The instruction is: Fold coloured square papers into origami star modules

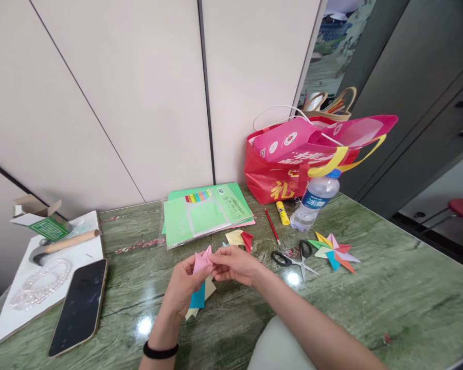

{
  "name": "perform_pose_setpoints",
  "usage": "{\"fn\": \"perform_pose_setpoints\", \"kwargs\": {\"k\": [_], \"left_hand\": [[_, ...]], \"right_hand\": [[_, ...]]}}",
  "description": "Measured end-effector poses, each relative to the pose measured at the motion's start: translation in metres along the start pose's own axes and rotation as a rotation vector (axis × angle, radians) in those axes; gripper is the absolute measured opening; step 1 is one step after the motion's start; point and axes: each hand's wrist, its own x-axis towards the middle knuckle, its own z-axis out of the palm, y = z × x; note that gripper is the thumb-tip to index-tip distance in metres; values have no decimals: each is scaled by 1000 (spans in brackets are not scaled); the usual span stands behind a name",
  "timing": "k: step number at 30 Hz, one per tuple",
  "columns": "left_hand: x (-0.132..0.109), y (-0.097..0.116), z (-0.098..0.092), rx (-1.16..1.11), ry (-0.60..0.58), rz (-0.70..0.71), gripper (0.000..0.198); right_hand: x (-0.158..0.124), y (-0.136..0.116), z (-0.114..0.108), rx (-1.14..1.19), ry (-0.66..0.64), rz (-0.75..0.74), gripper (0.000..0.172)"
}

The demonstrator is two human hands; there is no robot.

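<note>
A small folded piece of pink paper (202, 261) is held up between my two hands over the table. My left hand (182, 280) grips its lower left side between thumb and fingers. Thumb and fingertips of my right hand (233, 264) pinch its right edge. Below my hands lie blue paper (198, 297) and cream paper (210, 289), partly covered by the left hand. Just beyond the right hand are folded cream and red paper pieces (239, 239). To the right rests a many-coloured folded paper star (334, 251).
Open scissors (295, 259), a red pencil (272, 226), a yellow glue stick (282, 213) and a water bottle (315, 201) stand or lie right of centre. A red bag (272, 180) and green paper packs (204, 213) are behind. Phone (79, 308), hammer (65, 245) and beads (42, 285) lie left.
</note>
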Motion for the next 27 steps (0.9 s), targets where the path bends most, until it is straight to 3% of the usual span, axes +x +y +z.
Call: {"fn": "perform_pose_setpoints", "kwargs": {"k": [14,27], "left_hand": [[1,-4,-2,-65,-17,-30,48],[-2,4,2,-34,1,40,29]], "right_hand": [[-4,-3,3,-41,16,-22,40],[-3,-4,-3,-66,5,-45,39]]}}
